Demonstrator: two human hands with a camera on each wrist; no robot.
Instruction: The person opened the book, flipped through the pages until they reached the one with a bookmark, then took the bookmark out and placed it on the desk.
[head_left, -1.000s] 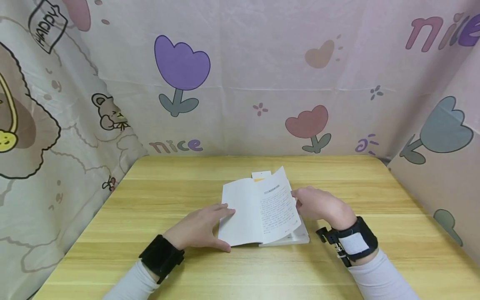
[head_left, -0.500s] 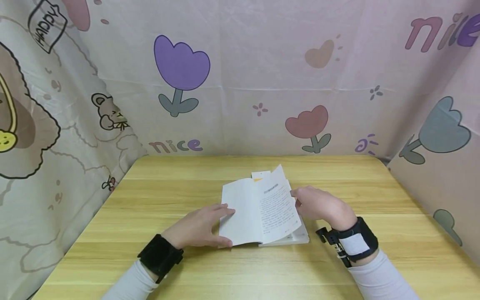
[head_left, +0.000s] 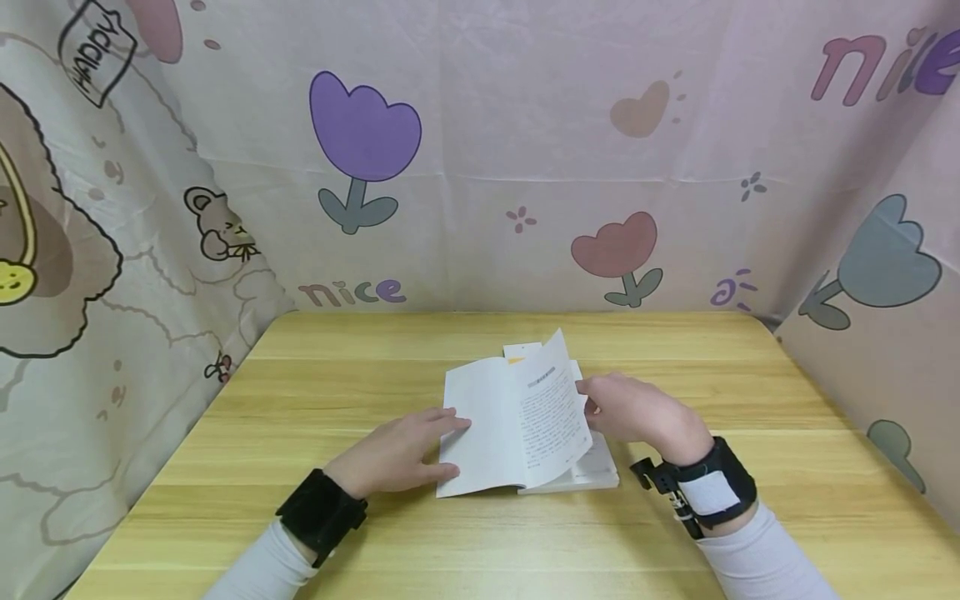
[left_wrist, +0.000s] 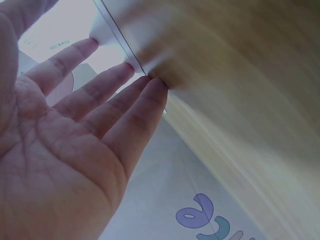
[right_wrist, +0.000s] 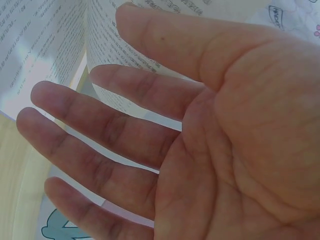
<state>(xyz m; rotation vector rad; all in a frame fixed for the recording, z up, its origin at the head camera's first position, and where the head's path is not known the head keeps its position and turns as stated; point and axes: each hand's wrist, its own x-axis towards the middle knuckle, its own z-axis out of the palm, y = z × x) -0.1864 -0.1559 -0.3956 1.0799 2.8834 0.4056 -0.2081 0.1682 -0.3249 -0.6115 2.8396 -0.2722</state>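
Observation:
An open book (head_left: 487, 425) lies on the wooden table in the head view, its left page blank. A printed page (head_left: 551, 417) stands partly raised at the right, its upper corner tilted up over the pages beneath. My left hand (head_left: 408, 450) rests along the left edge, fingertips on the blank page and thumb near the lower part. In the left wrist view, its fingers (left_wrist: 135, 112) reach the book's edge. My right hand (head_left: 637, 412) is at the raised page's right edge. The right wrist view shows its fingers (right_wrist: 107, 127) spread and nearly straight, thumb apart, beside the printed page.
A small white card (head_left: 522, 351) with an orange patch sticks out past the book's top edge. The wooden table (head_left: 360, 358) ends against a patterned cloth (head_left: 480, 242) at the back and both sides. A black band (head_left: 716, 483) with a small camera circles the right wrist.
The raised page has turned slightly leftward, showing more of the page beneath. My right hand has shifted a little left with it. The left thumb has moved slightly up along the page.

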